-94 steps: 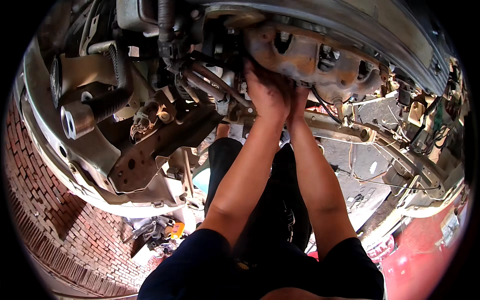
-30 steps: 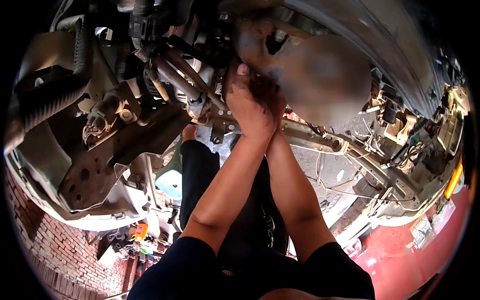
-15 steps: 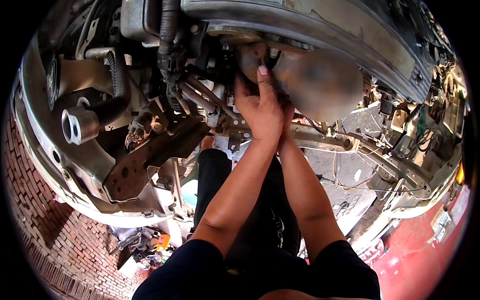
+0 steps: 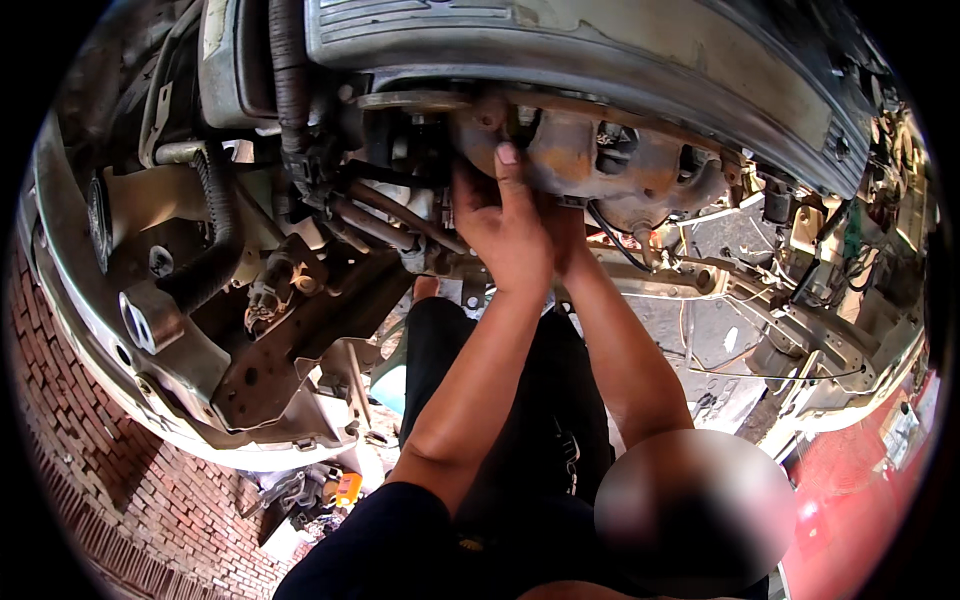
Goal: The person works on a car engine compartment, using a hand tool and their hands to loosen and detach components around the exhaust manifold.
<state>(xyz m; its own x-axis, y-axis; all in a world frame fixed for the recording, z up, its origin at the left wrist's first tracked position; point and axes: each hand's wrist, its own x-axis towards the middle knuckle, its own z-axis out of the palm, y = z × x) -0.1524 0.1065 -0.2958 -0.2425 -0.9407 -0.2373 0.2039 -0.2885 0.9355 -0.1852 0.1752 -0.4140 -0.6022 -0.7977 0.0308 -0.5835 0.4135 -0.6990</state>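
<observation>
My left hand (image 4: 508, 232) reaches up to a rusty, grey-brown exhaust manifold (image 4: 565, 150) on the front of the engine. Its thumb presses on the manifold's left end from the front, while the other fingers curl up behind and are partly hidden. Close beside it, my right hand (image 4: 568, 232) goes up under the manifold. The left hand and the metal cover its fingers, so what they touch does not show. A dark cable (image 4: 618, 240) hangs just right of the right hand.
A grey engine cover (image 4: 600, 55) spans the top. Left of my hands are metal pipes (image 4: 375, 220) and a ribbed black hose (image 4: 215, 205). The car's front crossmember (image 4: 690, 278) runs behind my forearms. A red panel (image 4: 850, 500) lies at lower right, brick paving (image 4: 150, 460) at lower left.
The view has shifted, so the engine sits lower and further left, and more of the manifold shows. Both hands stay at the manifold's left end, with the left thumb still against it.
</observation>
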